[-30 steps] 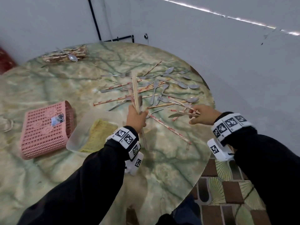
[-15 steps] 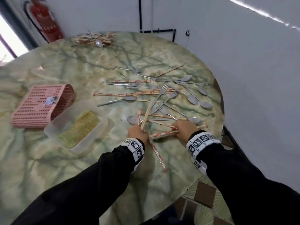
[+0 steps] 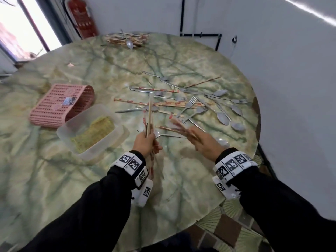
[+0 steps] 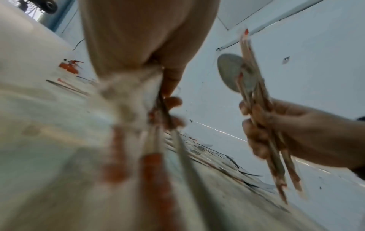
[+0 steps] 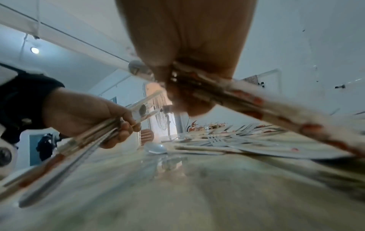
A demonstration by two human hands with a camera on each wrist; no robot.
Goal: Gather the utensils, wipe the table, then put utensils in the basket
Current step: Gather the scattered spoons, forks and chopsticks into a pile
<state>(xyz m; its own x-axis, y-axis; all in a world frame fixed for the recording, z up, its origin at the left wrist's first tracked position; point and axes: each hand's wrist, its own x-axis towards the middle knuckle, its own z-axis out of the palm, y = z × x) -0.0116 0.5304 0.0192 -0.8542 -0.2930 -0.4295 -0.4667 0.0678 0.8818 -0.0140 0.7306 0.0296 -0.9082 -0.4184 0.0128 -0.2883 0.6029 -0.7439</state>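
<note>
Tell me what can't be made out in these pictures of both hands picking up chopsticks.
- Count of the red-patterned wooden chopsticks in the left hand: head view, sticks overlap; left wrist view, blurred.
- Right hand bundle of chopsticks: motion blur in head view.
- Contents of the pink plastic basket: lying on its side, opening facing away.
- Far pile of chopsticks: too small to count.

The head camera looks down at the tabletop [image 3: 109,73]. Both wrist cameras sit low, close, blurry, perhaps tilted up.
</note>
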